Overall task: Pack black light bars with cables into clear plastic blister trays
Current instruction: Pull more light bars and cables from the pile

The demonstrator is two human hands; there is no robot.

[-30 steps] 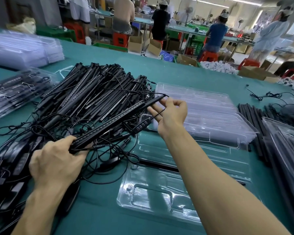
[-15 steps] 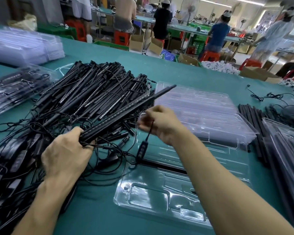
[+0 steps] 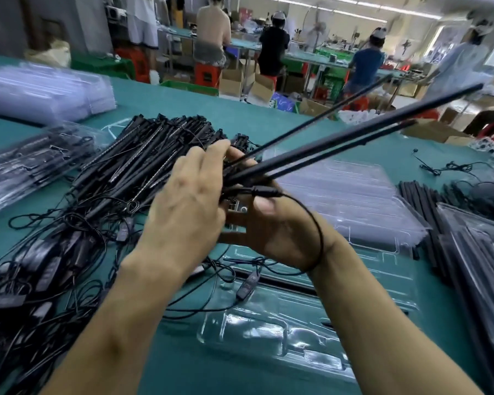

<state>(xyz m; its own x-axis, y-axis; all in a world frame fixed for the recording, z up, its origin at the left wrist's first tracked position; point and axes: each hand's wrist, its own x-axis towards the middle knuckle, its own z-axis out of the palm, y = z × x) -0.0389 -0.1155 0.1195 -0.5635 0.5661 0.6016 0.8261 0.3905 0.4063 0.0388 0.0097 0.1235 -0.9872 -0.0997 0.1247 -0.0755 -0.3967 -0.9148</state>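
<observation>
Three black light bars (image 3: 351,139) fan out from the two hands, raised above the desk (image 3: 283,121) and pointing up to the right; motion blur makes the count less than certain. The left hand (image 3: 183,212) has its fingers (image 3: 208,163) curled around the near ends of the bars. The right hand (image 3: 274,229) sits just beneath, palm up, its fingers closed on the same ends and on a cable plug (image 3: 264,192). The cable (image 3: 318,235) loops around the right wrist and runs down to an inline controller (image 3: 247,287) lying on an open clear blister tray (image 3: 268,337) close to the body. No writing can be read on the bars, the controller or the tray.

Left of the hands lies a large pile of light bars (image 3: 143,166) with tangled cables and controllers, too many to count. Beyond the hands is a stack of empty trays (image 3: 351,195), with more loose bars (image 3: 419,203) on the right. Packed trays (image 3: 26,163) and another tray stack (image 3: 40,92) sit far left. Five workers (image 3: 273,44) stand or sit at benches behind.
</observation>
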